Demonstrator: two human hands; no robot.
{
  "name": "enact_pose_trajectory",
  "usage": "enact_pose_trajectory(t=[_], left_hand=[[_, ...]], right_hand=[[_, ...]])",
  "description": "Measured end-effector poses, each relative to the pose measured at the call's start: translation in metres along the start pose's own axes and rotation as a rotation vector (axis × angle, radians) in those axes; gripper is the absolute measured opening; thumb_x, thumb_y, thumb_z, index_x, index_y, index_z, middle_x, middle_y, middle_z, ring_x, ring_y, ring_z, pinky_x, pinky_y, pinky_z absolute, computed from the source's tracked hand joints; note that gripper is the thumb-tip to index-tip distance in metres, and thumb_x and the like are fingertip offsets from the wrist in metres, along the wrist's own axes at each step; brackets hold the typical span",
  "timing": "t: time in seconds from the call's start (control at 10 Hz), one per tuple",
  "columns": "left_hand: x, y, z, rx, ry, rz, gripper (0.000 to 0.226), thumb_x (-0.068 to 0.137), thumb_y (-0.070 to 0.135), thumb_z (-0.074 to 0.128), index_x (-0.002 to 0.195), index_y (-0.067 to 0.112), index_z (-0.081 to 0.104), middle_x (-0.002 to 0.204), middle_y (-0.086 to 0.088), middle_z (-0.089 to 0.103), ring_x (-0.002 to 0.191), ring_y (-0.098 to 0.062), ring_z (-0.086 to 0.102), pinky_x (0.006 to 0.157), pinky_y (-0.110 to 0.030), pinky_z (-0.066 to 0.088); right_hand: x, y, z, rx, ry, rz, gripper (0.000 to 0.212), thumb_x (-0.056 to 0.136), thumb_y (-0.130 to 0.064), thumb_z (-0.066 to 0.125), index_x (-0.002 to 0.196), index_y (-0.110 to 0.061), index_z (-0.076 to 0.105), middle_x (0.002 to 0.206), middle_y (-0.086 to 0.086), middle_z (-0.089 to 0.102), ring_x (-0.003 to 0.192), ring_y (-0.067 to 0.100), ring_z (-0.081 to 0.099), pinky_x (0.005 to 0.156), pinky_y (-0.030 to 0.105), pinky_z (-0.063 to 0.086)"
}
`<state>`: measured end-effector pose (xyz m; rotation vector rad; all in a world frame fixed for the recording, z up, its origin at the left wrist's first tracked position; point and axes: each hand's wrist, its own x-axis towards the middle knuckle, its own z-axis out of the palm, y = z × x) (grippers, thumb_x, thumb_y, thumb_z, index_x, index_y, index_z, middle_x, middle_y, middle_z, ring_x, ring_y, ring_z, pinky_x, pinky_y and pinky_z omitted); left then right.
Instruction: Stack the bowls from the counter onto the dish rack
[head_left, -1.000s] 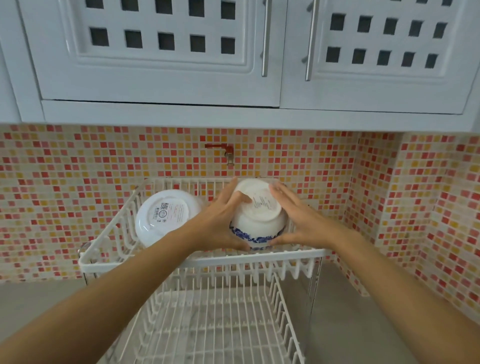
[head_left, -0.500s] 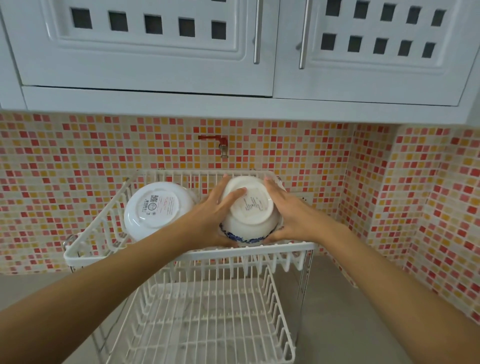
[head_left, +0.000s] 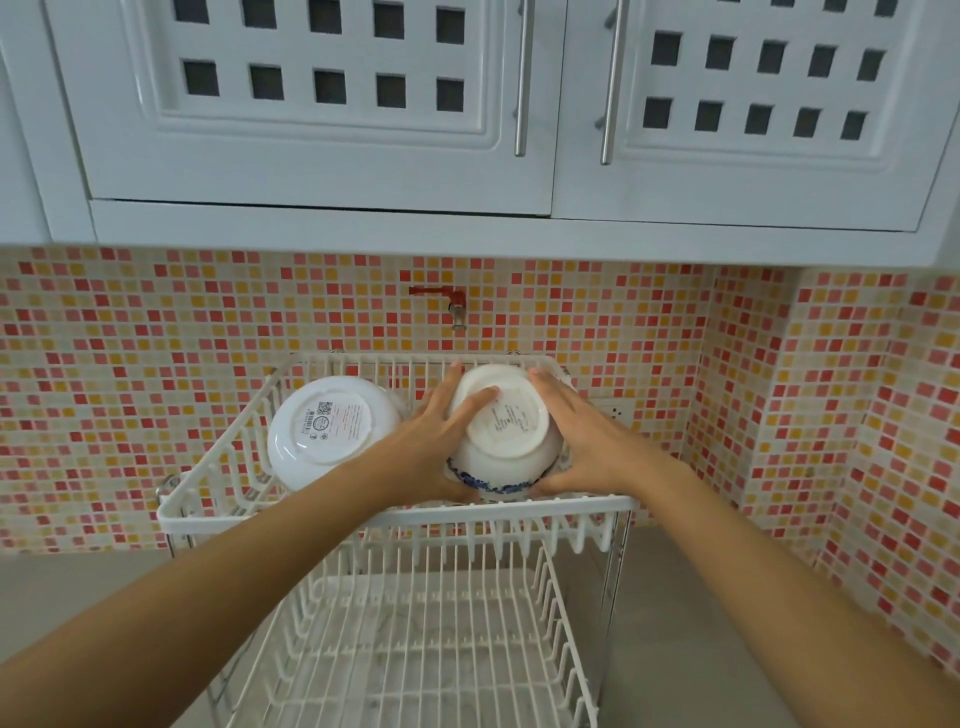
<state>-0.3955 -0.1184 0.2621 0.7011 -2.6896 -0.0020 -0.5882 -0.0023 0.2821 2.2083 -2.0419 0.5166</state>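
A white bowl with a blue pattern near its rim (head_left: 503, 447) lies upside down on the right side of the top tier of the white wire dish rack (head_left: 395, 517). My left hand (head_left: 441, 441) grips its left side, fingers on the base. My right hand (head_left: 582, 447) cups its right side. A plain white bowl (head_left: 327, 436) leans upside down on the left of the same tier, its labelled base facing me, untouched.
The rack's lower tier (head_left: 415, 649) has only bare wires. White cabinets (head_left: 322, 104) hang close overhead. A small red tap (head_left: 441, 301) sticks out of the mosaic tile wall behind the rack. Grey counter (head_left: 675, 597) lies to the right.
Both hands have stayed on the blue-patterned bowl, which has settled slightly deeper in the top tier. The view has shifted a little; the plain bowl has not moved.
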Motion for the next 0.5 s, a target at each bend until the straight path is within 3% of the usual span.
enact_pose_trajectory(t=[0.1,0.3,0.4,0.5], left_hand=[[-0.002,0.003,-0.003,-0.050,-0.017,-0.017,0.113,0.067,0.047,0.078,0.148,0.039,-0.001,0.156,-0.007,-0.029,0.148,-0.033,-0.006,0.118,-0.051,0.021],[-0.012,0.015,-0.016,-0.179,-0.024,-0.108,0.105,0.076,0.056,0.065,0.148,0.038,-0.009,0.155,0.001,-0.033,0.148,-0.029,-0.010,0.119,-0.054,0.016],[-0.019,0.020,-0.034,-0.159,0.055,-0.145,0.085,0.091,0.051,0.046,0.151,0.027,-0.010,0.158,0.000,-0.025,0.149,-0.026,-0.006,0.120,-0.050,0.014],[-0.028,0.020,-0.048,-0.143,0.080,-0.123,0.074,0.097,0.047,0.034,0.152,0.020,-0.008,0.160,-0.001,-0.019,0.149,-0.022,-0.005,0.122,-0.045,0.011]], right_hand=[[-0.001,0.002,0.000,0.027,-0.004,-0.003,0.127,0.064,-0.050,0.079,0.148,-0.030,-0.015,0.158,-0.012,-0.017,0.146,0.009,-0.001,0.116,0.037,0.023],[-0.005,0.010,-0.002,0.158,-0.056,0.065,0.122,0.070,-0.056,0.071,0.147,-0.028,-0.018,0.155,-0.017,-0.023,0.139,-0.003,-0.013,0.119,0.032,0.006],[-0.014,-0.002,-0.006,0.146,0.022,0.108,0.101,0.082,-0.060,0.055,0.150,-0.024,-0.012,0.158,-0.012,-0.017,0.143,0.002,-0.009,0.121,0.038,0.006],[-0.019,-0.018,-0.011,0.110,0.090,0.106,0.083,0.092,-0.057,0.039,0.151,-0.020,-0.007,0.159,-0.007,-0.012,0.146,0.007,-0.007,0.120,0.034,0.002]])
